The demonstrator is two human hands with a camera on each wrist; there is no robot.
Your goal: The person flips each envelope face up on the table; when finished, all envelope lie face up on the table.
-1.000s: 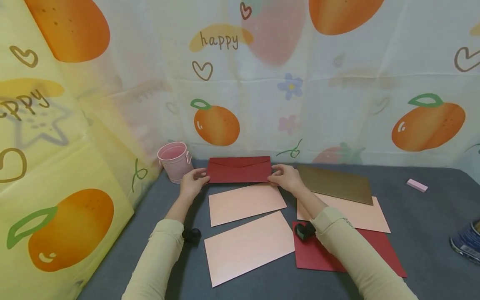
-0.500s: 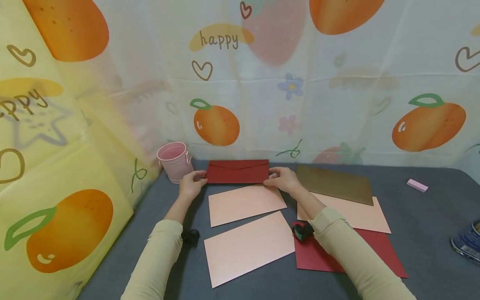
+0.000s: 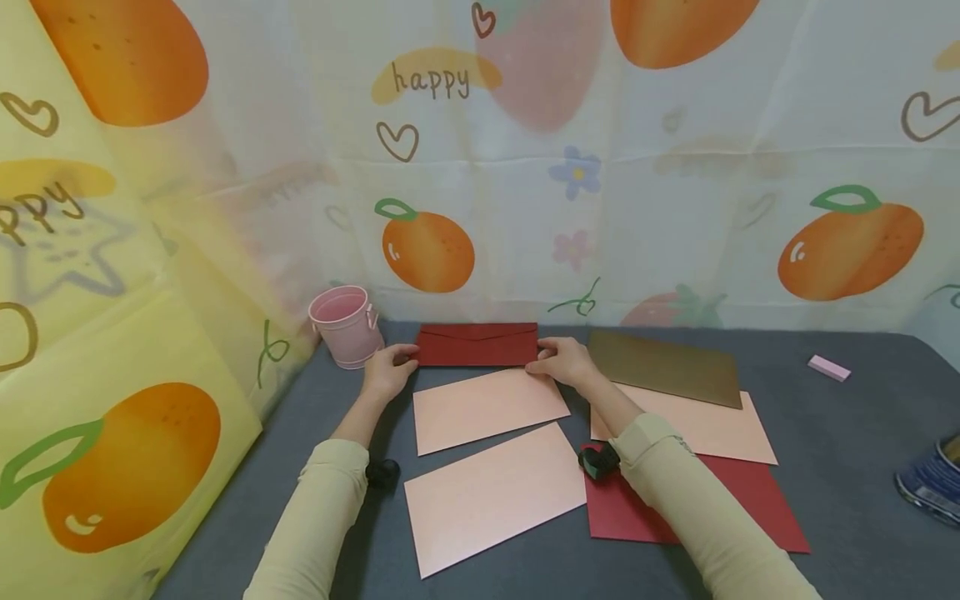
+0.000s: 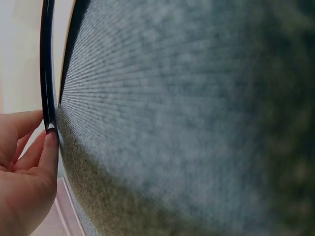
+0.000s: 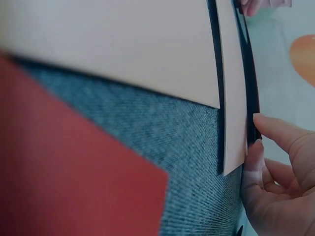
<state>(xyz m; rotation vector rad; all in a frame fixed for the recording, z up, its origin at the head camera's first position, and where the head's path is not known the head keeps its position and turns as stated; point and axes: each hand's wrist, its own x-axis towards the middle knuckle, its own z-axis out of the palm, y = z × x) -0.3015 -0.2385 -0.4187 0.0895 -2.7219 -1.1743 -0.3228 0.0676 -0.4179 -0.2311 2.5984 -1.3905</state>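
Note:
At the back of the grey table a dark red envelope (image 3: 477,345) lies with its pointed flap upward. Its left end is pinched between thumb and fingers of my left hand (image 3: 387,372). My right hand (image 3: 566,362) pinches the opposite end, near the front corner. Seen edge-on, the red envelope (image 4: 47,73) is a dark strip between the fingers in the left wrist view. In the right wrist view, thumb and forefinger grip the same strip. Just in front lies a pale pink envelope (image 3: 487,410), with a second pink envelope (image 3: 495,500) nearer me.
On the right, a brown envelope (image 3: 663,367) overlaps a pink envelope (image 3: 727,429), with a red envelope (image 3: 750,496) partly under my right sleeve. A pink bucket (image 3: 347,329) stands beside my left hand. Farther right are a small pink block (image 3: 828,367) and a blue can (image 3: 930,479).
Between both hands, the red envelope has tipped down from slightly raised to flatter on the table; its far edge sits lower. The view has shifted slightly. The other envelopes stay put.

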